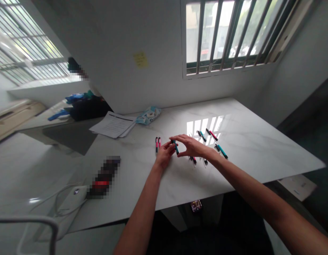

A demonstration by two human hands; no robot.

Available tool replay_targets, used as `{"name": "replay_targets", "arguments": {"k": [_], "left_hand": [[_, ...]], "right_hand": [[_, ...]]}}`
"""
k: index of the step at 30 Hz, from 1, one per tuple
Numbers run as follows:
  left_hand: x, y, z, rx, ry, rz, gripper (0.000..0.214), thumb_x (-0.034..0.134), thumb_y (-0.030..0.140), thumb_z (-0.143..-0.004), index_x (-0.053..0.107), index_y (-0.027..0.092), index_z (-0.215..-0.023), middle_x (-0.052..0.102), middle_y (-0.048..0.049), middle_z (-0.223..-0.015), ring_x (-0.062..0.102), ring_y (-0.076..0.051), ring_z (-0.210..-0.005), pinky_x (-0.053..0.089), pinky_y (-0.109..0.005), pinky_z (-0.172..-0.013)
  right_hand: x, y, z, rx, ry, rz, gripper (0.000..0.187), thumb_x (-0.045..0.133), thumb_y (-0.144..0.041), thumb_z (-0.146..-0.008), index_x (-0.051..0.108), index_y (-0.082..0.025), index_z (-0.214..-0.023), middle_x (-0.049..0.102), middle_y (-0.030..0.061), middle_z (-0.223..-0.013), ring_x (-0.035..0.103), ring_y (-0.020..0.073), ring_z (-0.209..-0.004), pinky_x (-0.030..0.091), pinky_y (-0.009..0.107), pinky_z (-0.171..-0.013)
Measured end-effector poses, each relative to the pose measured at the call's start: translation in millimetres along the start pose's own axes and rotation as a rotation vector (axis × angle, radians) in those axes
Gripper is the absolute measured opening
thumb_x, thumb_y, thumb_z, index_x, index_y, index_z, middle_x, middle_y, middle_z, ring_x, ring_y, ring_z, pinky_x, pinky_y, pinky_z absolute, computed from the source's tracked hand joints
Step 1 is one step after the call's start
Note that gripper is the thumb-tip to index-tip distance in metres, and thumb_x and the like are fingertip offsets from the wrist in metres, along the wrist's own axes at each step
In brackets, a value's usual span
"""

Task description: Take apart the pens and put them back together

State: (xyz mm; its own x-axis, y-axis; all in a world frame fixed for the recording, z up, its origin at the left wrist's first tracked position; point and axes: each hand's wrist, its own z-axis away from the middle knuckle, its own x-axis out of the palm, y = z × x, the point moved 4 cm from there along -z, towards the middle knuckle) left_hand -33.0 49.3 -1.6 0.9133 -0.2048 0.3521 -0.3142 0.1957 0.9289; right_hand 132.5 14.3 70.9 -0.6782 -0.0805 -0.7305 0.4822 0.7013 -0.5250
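Note:
Above the white table, a teal and black pen [175,146] is held between both hands. My left hand [164,156] has its fingers closed on the pen's left side. My right hand [192,145] spans it, fingertips by the upper end and thumb by the lower end. Just left of my left hand, two red and black pens [158,144] lie side by side. To the right of my right hand lie several loose pens and pen parts, among them a teal pen [221,151], a red one [213,135] and another teal one [203,136]. My right hand and forearm partly hide some parts.
A blue and white packet [148,115] and printed papers [113,124] are at the table's back left. A blurred dark and red object [103,179] and a white device with cables [71,200] lie at the left. Below the front edge is a phone [196,206].

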Motion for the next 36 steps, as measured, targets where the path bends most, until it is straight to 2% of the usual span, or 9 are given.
{"name": "replay_targets", "arguments": {"k": [3,7,9,12,15,18,23,27,36], "left_hand": [[-4.7,0.8,-1.1,0.0,0.064,-0.015,0.054,0.096,0.042,-0.059,0.077,0.017,-0.104,0.079,-0.0093,-0.1,0.073,-0.02,-0.095,0.054,-0.031,-0.088],[-6.8,2.6,-1.8,0.008,0.108,-0.023,0.055,0.098,0.042,-0.055,0.078,0.017,-0.1,0.079,-0.0088,-0.1,0.073,-0.018,-0.091,0.054,-0.03,-0.085],[-6.4,3.5,-1.8,0.017,0.104,-0.016,0.056,0.099,0.042,-0.054,0.078,0.017,-0.1,0.079,-0.0088,-0.097,0.073,-0.018,-0.087,0.056,-0.031,-0.083],[-5.6,4.3,-1.3,0.03,0.091,0.008,0.056,0.099,0.041,-0.053,0.078,0.016,-0.098,0.078,-0.0075,-0.092,0.073,-0.018,-0.082,0.058,-0.033,-0.084],[-4.9,4.2,-0.8,0.036,0.079,0.006,0.055,0.099,0.039,-0.055,0.077,0.015,-0.099,0.078,-0.0064,-0.09,0.073,-0.017,-0.079,0.059,-0.035,-0.086],[-4.7,2.4,-1.0,0.032,0.086,-0.015,0.052,0.098,0.037,-0.056,0.078,0.014,-0.098,0.078,-0.0064,-0.088,0.073,-0.017,-0.078,0.059,-0.035,-0.085],[-3.6,-1.7,-1.6,0.037,0.064,-0.107,0.048,0.097,0.037,-0.058,0.08,0.014,-0.096,0.078,-0.0085,-0.09,0.073,-0.018,-0.076,0.059,-0.035,-0.081],[-2.8,-2.4,-0.7,0.055,0.034,-0.205,0.049,0.096,0.04,-0.06,0.081,0.014,-0.099,0.079,-0.01,-0.092,0.073,-0.019,-0.074,0.059,-0.035,-0.079],[-0.9,-0.6,1.8,0.048,0.035,-0.281,0.045,0.096,0.04,-0.059,0.084,0.017,-0.096,0.081,-0.0091,-0.09,0.07,-0.018,-0.074,0.056,-0.031,-0.075]], "right_hand": [[-12.8,29.5,6.3,0.093,0.128,0.056,0.08,0.088,-0.035,-0.08,0.053,-0.031,-0.151,0.059,0.011,-0.146,0.053,0.0298,-0.136,0.046,0.048,-0.113],[-37.4,79.3,19.4,0.342,0.269,0.173,0.025,0.081,-0.032,-0.088,0.078,-0.023,-0.111,0.075,0.0099,-0.108,0.065,0.0276,-0.104,0.051,0.044,-0.096],[-39.9,95.5,23.7,0.413,0.254,0.211,0.017,0.081,-0.032,-0.087,0.081,-0.023,-0.102,0.076,0.0085,-0.098,0.065,0.0259,-0.094,0.05,0.04,-0.091],[-28.4,105.9,25.1,0.426,0.163,0.275,0.019,0.085,-0.033,-0.084,0.082,-0.023,-0.1,0.077,0.0084,-0.095,0.064,0.0267,-0.094,0.048,0.038,-0.089],[-13.1,107.8,23.1,0.417,0.111,0.309,0.014,0.083,-0.028,-0.084,0.083,-0.022,-0.097,0.076,0.01,-0.097,0.064,0.0273,-0.097,0.048,0.037,-0.09],[-7.7,105.2,20.5,0.421,0.157,0.258,0.006,0.078,-0.02,-0.086,0.081,-0.02,-0.09,0.077,0.0098,-0.096,0.067,0.0254,-0.095,0.05,0.037,-0.09],[-6.3,90.8,21.4,0.432,0.339,-0.121,0.013,0.07,-0.028,-0.089,0.078,-0.02,-0.097,0.078,0.005,-0.091,0.072,0.019,-0.083,0.055,0.032,-0.079],[4.9,77.0,22.0,0.399,0.329,-0.357,0.021,0.069,-0.038,-0.091,0.078,-0.02,-0.099,0.079,0.0051,-0.092,0.072,0.0183,-0.084,0.058,0.032,-0.081],[3.5,53.9,18.0,0.195,0.339,-0.282,0.025,0.062,-0.034,-0.1,0.08,-0.027,-0.115,0.072,0.007,-0.102,0.068,0.0182,-0.088,0.056,0.033,-0.083]]}}
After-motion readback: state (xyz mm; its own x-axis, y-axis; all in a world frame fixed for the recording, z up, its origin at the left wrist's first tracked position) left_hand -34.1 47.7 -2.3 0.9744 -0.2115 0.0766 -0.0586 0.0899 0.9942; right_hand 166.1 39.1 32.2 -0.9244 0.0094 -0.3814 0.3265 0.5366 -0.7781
